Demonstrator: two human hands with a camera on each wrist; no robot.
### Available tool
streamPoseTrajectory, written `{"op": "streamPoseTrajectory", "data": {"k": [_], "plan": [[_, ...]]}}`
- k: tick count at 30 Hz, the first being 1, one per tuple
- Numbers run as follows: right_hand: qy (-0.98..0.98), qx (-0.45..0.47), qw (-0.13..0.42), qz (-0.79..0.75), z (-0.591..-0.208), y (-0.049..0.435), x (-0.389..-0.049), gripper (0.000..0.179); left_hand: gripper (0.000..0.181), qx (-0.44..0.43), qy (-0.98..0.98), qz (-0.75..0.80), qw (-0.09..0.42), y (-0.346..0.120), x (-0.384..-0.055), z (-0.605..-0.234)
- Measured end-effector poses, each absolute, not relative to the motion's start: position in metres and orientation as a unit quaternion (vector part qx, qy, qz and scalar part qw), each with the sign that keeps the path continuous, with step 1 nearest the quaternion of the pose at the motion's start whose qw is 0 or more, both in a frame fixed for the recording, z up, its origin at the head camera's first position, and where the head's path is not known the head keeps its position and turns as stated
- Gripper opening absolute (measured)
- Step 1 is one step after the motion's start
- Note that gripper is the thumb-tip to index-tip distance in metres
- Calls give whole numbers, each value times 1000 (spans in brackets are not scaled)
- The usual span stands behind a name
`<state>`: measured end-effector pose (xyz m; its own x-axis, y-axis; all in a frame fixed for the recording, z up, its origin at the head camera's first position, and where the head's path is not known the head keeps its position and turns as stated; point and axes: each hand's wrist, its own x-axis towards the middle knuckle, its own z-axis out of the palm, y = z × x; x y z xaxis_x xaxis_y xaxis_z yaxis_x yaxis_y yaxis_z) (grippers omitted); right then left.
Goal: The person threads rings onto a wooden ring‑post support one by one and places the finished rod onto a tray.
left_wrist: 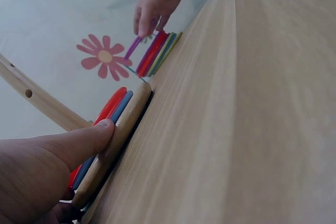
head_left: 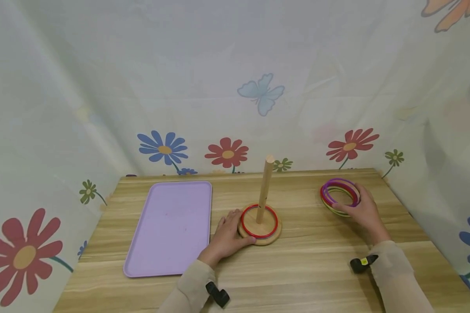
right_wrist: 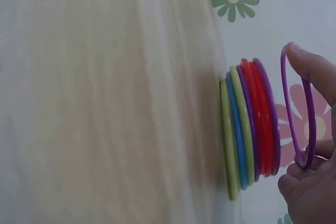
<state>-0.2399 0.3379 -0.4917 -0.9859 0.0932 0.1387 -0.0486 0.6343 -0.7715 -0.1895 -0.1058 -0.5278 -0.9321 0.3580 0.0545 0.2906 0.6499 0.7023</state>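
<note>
A round wooden base [head_left: 276, 234] with an upright wooden peg [head_left: 265, 187] stands mid-table. Around the peg's foot lie a red ring [head_left: 244, 218] and, under it, a blue ring [left_wrist: 124, 105]. My left hand [head_left: 228, 237] holds the base's near left edge, its thumb on the rim. At the right, my right hand [head_left: 364, 213] pinches a purple ring [right_wrist: 312, 124] between thumb and fingers. That ring is raised just above a stack of rings [right_wrist: 247, 129] in purple, red, green and blue, and is apart from it in the right wrist view.
A lilac tray [head_left: 168, 230] lies on the left of the wooden table [head_left: 297, 274]. Behind the table and at both sides hangs a white cloth [head_left: 203, 87] printed with flowers and butterflies. Black wrist cameras sit on both sleeves.
</note>
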Motion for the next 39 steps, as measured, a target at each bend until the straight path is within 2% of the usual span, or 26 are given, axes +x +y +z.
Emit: {"op": "streamPoseTrajectory", "data": {"k": [27,34,39], "plan": [[-893,40,93,439,-457,314,-235,110,103,177,907,380,46,-106,-190,-529],[-888,73,108,442,-450,308,-234,103,104,178,907,378,48,-106,-190,-528],[-888,77,110,440,-445,305,-233,106,103,177,908,378,47,-106,-190,-528]]}}
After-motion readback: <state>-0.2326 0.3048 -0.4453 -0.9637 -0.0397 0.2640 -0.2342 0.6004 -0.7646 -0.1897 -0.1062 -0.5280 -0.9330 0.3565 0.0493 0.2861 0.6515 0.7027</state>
